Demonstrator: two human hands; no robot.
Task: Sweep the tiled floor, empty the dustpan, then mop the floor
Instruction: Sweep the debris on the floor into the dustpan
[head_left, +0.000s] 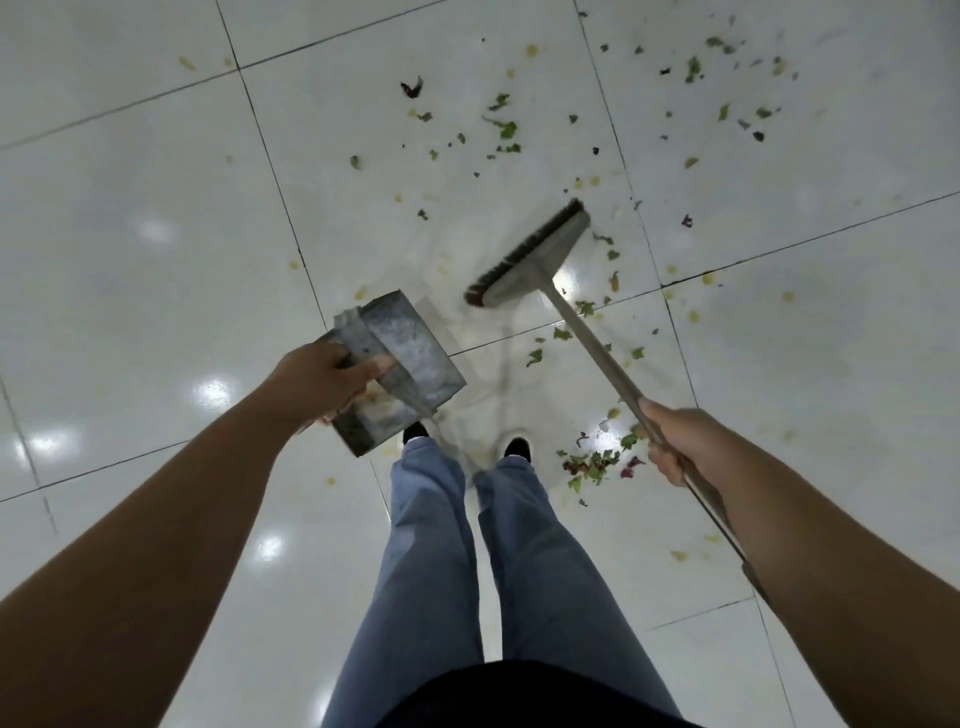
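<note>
I look straight down at a glossy white tiled floor. My left hand grips a grey metal dustpan, held above the floor in front of my left leg. My right hand holds the long handle of a broom; its dark-bristled head is ahead of my feet. Green and reddish leaf scraps lie scattered across the tiles ahead and to the right. A small pile of scraps sits beside my right foot.
My legs in blue trousers and dark shoes stand at the centre bottom. Yellowish spots dot the tiles. Dark grout lines cross the floor. The left side of the floor shows only ceiling-light reflections.
</note>
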